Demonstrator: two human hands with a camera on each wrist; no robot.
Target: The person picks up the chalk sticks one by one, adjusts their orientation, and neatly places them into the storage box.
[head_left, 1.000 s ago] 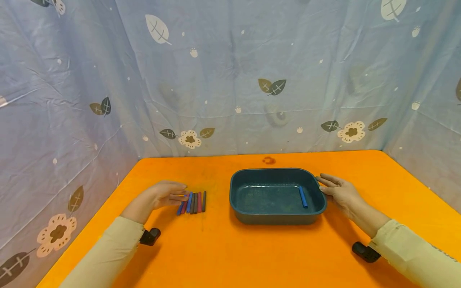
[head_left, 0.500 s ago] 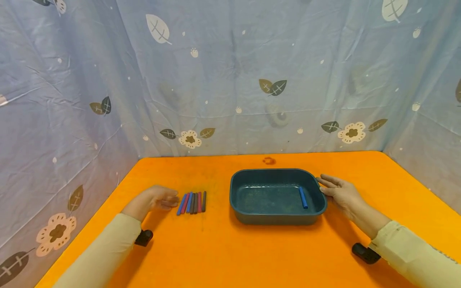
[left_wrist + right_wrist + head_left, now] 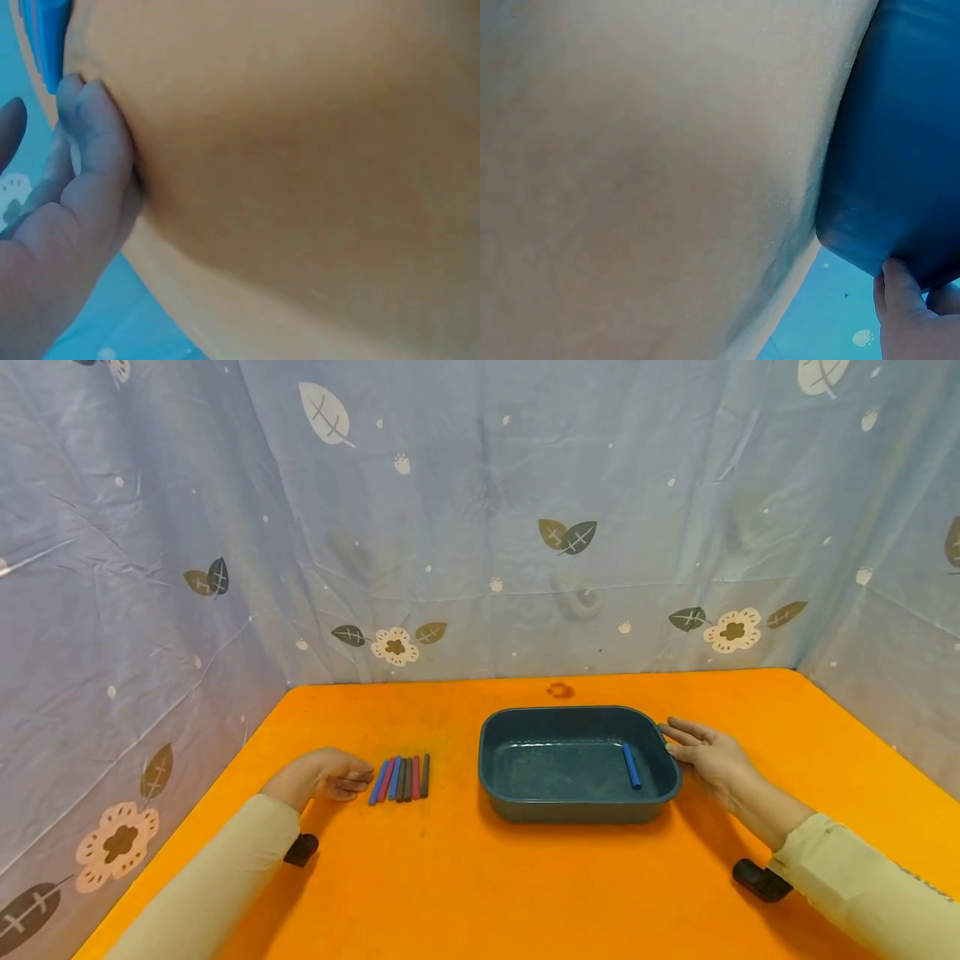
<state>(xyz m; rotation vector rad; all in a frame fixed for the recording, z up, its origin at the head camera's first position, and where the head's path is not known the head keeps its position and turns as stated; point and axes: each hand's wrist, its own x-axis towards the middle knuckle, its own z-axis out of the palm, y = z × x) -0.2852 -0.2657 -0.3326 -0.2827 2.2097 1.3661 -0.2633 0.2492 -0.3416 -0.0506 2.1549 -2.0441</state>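
Several thin coloured sticks, like crayons or chalks (image 3: 400, 779), lie side by side in a row on the orange table, in blue, red and dark grey. My left hand (image 3: 333, 774) is low at the row's left end, fingers loosely bent, holding nothing. In the left wrist view its fingertips (image 3: 94, 94) come close to the end of a blue stick (image 3: 51, 45); contact cannot be told. A dark teal rectangular tray (image 3: 577, 810) stands to the right, with one blue stick (image 3: 632, 766) lying inside it. My right hand (image 3: 712, 762) touches the tray's right side with extended fingers.
The orange table (image 3: 450, 885) has a small reddish mark (image 3: 560, 690) behind the tray. A pale blue patterned curtain (image 3: 480, 527) encloses the back and sides. Dark wrist devices (image 3: 761, 880) hang below both sleeves.
My left hand has drawn back leftward from above the row of sticks and lowered to its left end. My right hand and the tray stay in place.
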